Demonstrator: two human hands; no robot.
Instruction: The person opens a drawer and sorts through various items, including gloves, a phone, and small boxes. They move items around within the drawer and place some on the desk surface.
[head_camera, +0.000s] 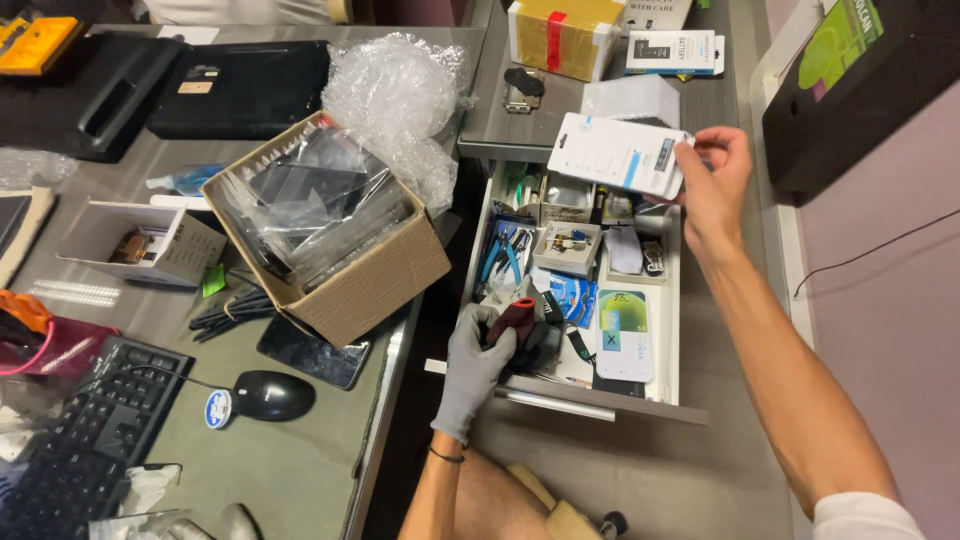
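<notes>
Two hands work over an open drawer (672, 300). The gloved left hand (478, 362) has its fingers clamped on a dark red tool (513, 318) inside the drawer (front left corner). The bare right hand (712, 180) pinches a white flat package (618, 152) above the drawer's back edge.

Grey desk (300, 470) stood left of an open drawer (672, 330); mauve wall (880, 300) at right; even indoor light.
</notes>
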